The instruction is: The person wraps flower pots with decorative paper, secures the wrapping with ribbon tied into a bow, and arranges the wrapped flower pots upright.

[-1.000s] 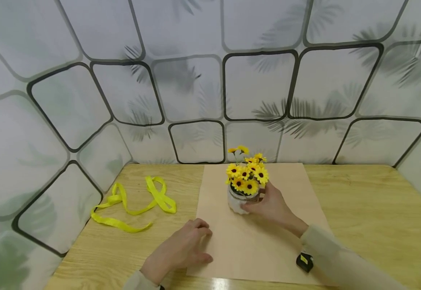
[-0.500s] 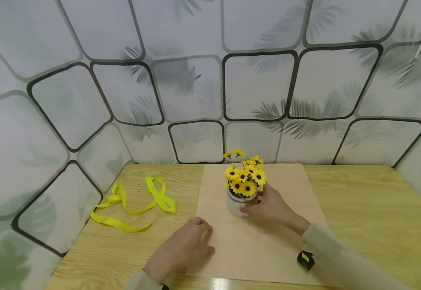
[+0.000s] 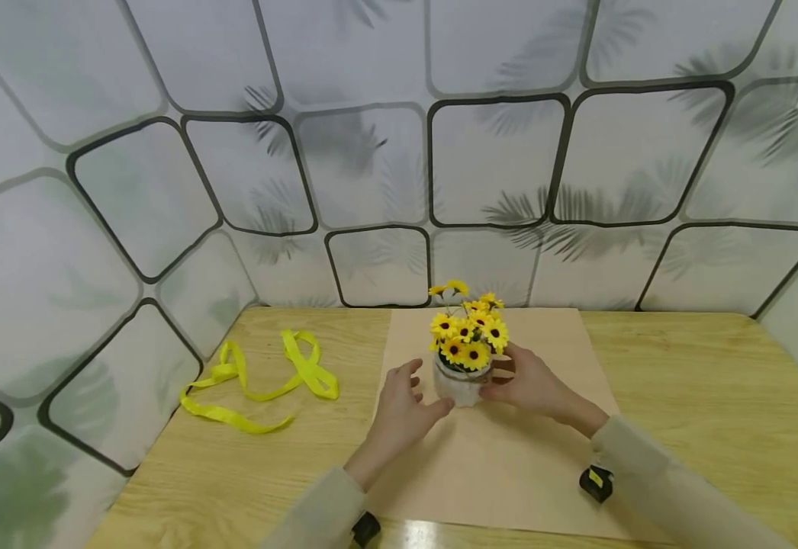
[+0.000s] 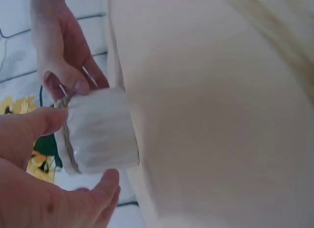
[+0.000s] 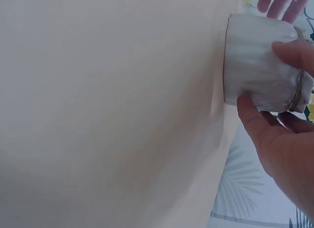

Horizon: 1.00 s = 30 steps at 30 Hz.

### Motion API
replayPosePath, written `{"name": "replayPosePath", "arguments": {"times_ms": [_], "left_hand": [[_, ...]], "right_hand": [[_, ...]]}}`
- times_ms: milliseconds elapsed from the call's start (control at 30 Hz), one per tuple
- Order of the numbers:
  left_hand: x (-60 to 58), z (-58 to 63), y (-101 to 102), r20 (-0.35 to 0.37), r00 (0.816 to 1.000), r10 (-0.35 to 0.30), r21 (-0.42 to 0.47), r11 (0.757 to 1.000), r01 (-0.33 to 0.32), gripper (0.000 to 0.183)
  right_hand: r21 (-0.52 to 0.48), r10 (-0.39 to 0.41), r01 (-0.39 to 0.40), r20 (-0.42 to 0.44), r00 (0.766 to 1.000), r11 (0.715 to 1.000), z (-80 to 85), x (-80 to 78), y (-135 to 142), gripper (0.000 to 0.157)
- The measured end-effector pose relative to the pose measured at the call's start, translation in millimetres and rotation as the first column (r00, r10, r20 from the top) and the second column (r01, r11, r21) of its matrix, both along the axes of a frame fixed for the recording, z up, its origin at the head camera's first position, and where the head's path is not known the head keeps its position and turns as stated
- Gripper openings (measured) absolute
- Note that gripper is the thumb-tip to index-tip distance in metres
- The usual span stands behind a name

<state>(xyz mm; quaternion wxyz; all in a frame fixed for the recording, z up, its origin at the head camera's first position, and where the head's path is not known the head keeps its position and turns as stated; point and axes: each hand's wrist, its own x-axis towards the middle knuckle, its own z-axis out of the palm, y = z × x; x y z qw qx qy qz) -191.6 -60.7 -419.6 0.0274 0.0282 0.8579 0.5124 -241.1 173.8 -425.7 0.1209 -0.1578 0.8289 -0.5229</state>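
A white pot (image 3: 459, 386) with a twine band (image 4: 71, 139) round its rim holds yellow artificial-looking flowers (image 3: 469, 335). It stands upright on a sheet of brown paper (image 3: 509, 473). My right hand (image 3: 543, 390) grips the pot from its right side, thumb in front and fingers on the far side. Just left of the pot is my left hand (image 3: 402, 412), its fingers spread and loosely bent. In the right wrist view a gap shows between the left fingers (image 5: 279, 3) and the pot.
A loose yellow ribbon (image 3: 268, 393) lies in loops on the wooden table (image 3: 715, 427), left of the paper. A patterned cloth or wall covering (image 3: 495, 164) rises behind the table and along its left side. Black straps with devices (image 3: 596, 483) sit at the wrists.
My left hand has moved forward and right from the paper's left edge to beside the pot, and its fingers have spread. The right hand keeps its grip; the pot shifts only slightly.
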Motion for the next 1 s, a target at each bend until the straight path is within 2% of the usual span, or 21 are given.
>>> {"name": "replayPosePath", "arguments": {"times_ms": [200, 333, 467, 800, 1000], "left_hand": [[-7.6, -5.5, 16, -0.005, 0.999, 0.044, 0.034, 0.998, -0.044, 0.089], [-9.9, -9.5, 21, -0.018, 1.0, 0.025, 0.077, 0.997, -0.023, 0.085], [-11.0, -11.5, 27, -0.029, 0.999, 0.029, 0.087, 0.996, -0.026, 0.085], [-13.6, -7.1, 35, -0.027, 0.995, 0.096, 0.017, 0.995, -0.095, 0.094], [-15.9, -8.3, 33, -0.054, 0.994, 0.094, 0.062, 0.994, -0.09, 0.09]], "right_hand": [[0.035, -0.001, 0.003, -0.048, 0.999, 0.999, -4.1, -2.0, 3, 0.069], [0.055, -0.018, 0.022, -0.08, 0.997, 0.998, -4.6, -1.3, 3, 0.062], [0.052, -0.027, 0.031, -0.079, 0.996, 0.998, -4.6, -0.5, 5, 0.061], [0.063, -0.051, 0.057, -0.101, 0.994, 0.996, -0.5, 0.3, 3, 0.06], [0.078, -0.043, 0.052, -0.118, 0.992, 0.996, 4.6, 1.4, 2, 0.061]]}}
